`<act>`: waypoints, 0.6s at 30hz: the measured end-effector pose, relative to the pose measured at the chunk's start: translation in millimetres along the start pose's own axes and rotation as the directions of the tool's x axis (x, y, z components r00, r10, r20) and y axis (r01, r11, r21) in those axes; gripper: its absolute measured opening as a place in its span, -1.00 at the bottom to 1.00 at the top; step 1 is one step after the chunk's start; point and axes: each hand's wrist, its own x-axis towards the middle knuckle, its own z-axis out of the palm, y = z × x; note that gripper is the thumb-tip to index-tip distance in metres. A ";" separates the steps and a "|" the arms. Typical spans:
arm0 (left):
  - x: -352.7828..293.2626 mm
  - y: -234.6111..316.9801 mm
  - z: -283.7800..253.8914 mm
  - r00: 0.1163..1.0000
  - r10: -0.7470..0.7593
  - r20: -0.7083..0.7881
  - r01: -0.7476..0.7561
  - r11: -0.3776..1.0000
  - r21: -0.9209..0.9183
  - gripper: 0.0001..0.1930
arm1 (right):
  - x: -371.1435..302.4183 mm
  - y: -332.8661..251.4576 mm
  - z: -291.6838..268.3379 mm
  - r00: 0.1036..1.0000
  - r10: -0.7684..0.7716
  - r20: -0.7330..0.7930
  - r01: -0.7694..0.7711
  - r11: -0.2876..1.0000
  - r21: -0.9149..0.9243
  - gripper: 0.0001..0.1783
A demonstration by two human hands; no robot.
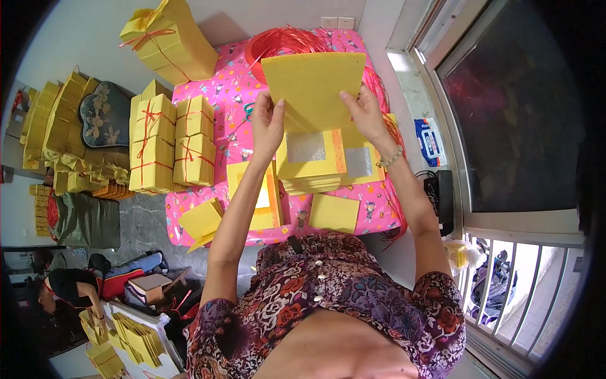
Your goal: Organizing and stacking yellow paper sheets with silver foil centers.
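A stack of yellow paper sheets (314, 88) was held up above the worktop (222, 95), which was covered with a pink patterned cloth, the left hand (267, 126) being closed on its left edge and the right hand (365, 112) on its right edge. Below the held sheets a pile of yellow sheets with silver squares (314, 161) was laid on the cloth, and bundles tied with red string (170, 142) were stacked at the left, with a coil of red string (281, 43) behind
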 end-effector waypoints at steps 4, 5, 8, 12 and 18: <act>0.7 -5.7 0.1 0.999 -0.024 -0.028 0.024 1.000 0.005 -0.90 | 0.6 2.4 9.6 0.992 -0.111 -0.062 0.112 0.994 0.012 -0.68; 2.4 -5.8 -0.4 0.999 -0.026 -0.024 0.026 0.999 0.021 -0.90 | 1.9 0.3 8.1 0.992 -0.111 -0.063 0.112 0.994 0.013 -0.71; 8.6 -0.1 -0.1 1.000 0.029 -0.008 -0.029 1.000 -0.005 -0.91 | 5.6 0.2 -2.0 0.986 -0.156 -0.058 0.154 0.988 -0.027 -0.76; -1.6 -0.6 -14.5 0.986 0.164 0.010 -0.164 0.985 0.044 -0.89 | -2.1 -19.0 -12.9 0.845 -0.497 0.198 0.530 0.724 -0.442 -0.71; -64.0 -21.6 -35.2 0.914 0.224 0.337 -0.357 0.841 0.407 -0.66 | -71.1 13.2 -20.6 0.890 -0.346 0.297 0.455 0.699 -0.552 -0.63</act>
